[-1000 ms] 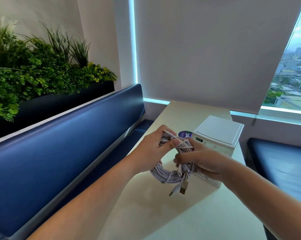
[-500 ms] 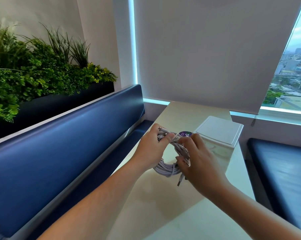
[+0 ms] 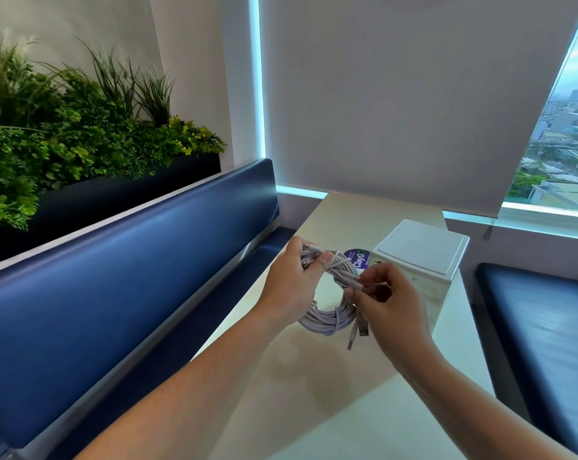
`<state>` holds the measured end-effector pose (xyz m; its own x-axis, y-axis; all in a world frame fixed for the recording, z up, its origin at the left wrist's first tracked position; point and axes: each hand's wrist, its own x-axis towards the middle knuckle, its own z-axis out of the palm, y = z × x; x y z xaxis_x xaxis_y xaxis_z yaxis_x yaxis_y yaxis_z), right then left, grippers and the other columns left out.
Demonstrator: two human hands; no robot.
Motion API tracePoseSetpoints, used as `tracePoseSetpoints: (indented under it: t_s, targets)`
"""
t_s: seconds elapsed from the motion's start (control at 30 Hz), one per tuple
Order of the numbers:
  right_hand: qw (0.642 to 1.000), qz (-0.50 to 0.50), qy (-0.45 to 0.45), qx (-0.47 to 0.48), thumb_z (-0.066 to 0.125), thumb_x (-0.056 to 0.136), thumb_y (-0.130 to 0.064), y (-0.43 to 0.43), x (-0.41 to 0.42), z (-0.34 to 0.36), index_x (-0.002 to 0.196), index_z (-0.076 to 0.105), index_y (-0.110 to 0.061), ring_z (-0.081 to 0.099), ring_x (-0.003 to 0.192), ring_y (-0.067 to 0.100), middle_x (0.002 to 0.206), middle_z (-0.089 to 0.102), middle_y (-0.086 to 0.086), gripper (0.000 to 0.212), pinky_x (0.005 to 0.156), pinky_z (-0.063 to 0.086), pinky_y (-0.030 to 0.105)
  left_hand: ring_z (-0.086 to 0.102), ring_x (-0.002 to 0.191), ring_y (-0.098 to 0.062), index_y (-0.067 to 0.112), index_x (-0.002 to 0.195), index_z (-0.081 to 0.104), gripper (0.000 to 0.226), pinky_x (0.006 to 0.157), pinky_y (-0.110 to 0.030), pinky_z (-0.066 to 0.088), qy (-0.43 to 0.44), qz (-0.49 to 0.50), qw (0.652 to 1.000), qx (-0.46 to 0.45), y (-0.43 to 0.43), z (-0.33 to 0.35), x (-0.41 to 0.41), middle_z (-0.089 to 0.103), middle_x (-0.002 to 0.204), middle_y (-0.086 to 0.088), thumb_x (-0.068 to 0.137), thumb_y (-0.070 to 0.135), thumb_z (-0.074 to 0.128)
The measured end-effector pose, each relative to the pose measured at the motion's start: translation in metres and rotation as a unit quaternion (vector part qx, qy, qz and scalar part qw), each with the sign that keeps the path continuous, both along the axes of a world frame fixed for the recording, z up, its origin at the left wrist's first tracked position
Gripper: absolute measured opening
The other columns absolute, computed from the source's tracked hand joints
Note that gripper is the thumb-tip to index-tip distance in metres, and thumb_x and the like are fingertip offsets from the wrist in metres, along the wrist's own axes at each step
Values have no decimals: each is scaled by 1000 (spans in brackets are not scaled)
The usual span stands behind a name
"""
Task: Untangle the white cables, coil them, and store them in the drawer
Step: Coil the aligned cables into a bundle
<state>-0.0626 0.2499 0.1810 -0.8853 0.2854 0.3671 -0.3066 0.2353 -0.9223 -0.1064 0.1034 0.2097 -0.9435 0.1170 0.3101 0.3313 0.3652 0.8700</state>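
Left hand grips the upper left arc of the coiled white cables, with fingers and thumb curled round the strands. Our right hand pinches a strand on the right arc between thumb and fingertips. We hold the coil in the air above the table. Two plugs hang from its lower right side, off the tabletop.

Room for moving: bare tabletop lies under the coil and toward us. The table's left edge runs alongside a blue bench backrest. Its right edge drops beside a second blue seat. The far end meets the wall under a roller blind.

Obstructions: the white drawer unit stands on the table just behind our right hand, near the right edge. A round purple label shows between the coil's top and the unit. A planter with green foliage sits above the backrest, well apart from the hands.

Containers: our right hand hides part of the unit's front. We cannot tell whether a drawer is open or what it holds.
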Motion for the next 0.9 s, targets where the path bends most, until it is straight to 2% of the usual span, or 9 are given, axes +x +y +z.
tracePoseSetpoints:
  t_s: [0.07,0.17,0.3,0.4,0.47,0.63,0.73,0.8,0.9]
  targets:
    - [985,-6,107,135,70,78,5,4,1,-1,82,64,-21,57,65,12,76,60,-3,27,56,52,30,57,87,-5,21,107,53,27,83,-45,56,-18,-5,1000,0,-2,1,-1,59,97,16,95,45,56]
    - [910,31,259,322,68,81,6,18,-2,-1,90,70,-4,58,77,12,88,61,4,14,69,48,20,56,82,-7,22,106,54,28,81,-39,53,-54,-15,998,-7,-7,4,-4,60,92,14,95,48,54]
    - [817,52,321,476,55,93,-10,32,-6,14,98,73,-2,62,81,24,93,65,11,20,69,52,32,57,77,-9,23,109,53,28,73,-30,49,-75,-34,996,-37,-12,10,-6,60,92,11,96,48,52]
    - [747,70,362,554,50,95,-5,39,-5,24,102,72,-3,60,88,26,99,67,11,23,78,51,30,56,75,-9,24,110,53,28,65,-24,46,-78,-41,995,-53,-12,13,-5,60,91,10,96,48,51]
    - [720,89,374,578,47,98,-6,40,-3,26,104,71,-3,57,93,26,104,67,10,25,85,49,29,55,76,-10,23,111,53,29,68,-26,47,-79,-48,995,-49,-12,14,-5,61,93,8,96,49,52]
    - [728,92,354,580,59,89,-6,46,0,20,111,70,-6,57,97,26,111,66,8,25,89,48,30,52,75,-9,20,112,54,31,64,-23,45,-84,-47,995,7,-9,16,-5,59,95,7,96,47,53]
    - [766,107,323,545,57,91,-13,47,6,12,116,68,-8,56,100,26,120,64,4,28,93,46,30,49,74,-7,18,113,53,31,61,-18,40,-85,-45,995,25,-9,19,-5,56,92,8,97,44,52]
    - [781,106,310,532,56,92,-16,44,10,7,116,68,-11,57,101,25,120,64,1,27,92,47,31,49,72,-9,18,112,54,31,63,-21,42,-79,-46,996,19,-9,18,-5,58,91,7,97,45,52]
    - [773,77,305,550,57,92,-20,41,14,2,113,70,-17,57,101,24,119,65,-4,26,89,49,34,51,73,-11,20,108,54,31,68,-29,46,-61,-43,997,-5,-9,16,-4,63,95,4,95,48,53]
